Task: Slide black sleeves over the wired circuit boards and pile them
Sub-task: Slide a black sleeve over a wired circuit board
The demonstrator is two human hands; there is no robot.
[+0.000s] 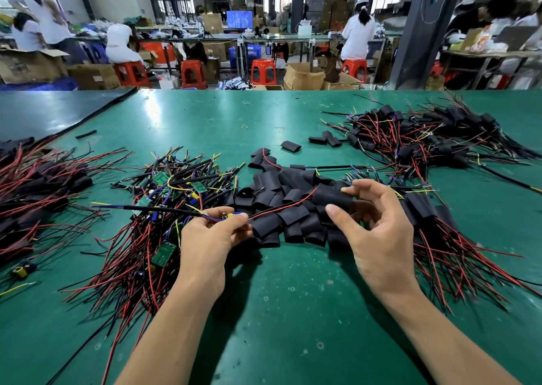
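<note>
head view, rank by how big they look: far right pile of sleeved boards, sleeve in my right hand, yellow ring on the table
1. pile of sleeved boards, though far off
2. sleeve in the right hand, nearest the camera
3. yellow ring

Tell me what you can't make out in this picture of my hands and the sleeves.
Head view:
- Left hand: its fingers mostly hide the wired board.
- Right hand: the black sleeve hides its own inside.
- Far left: the frame edge cuts off the wire pile.
- Background: workers blurred.
</note>
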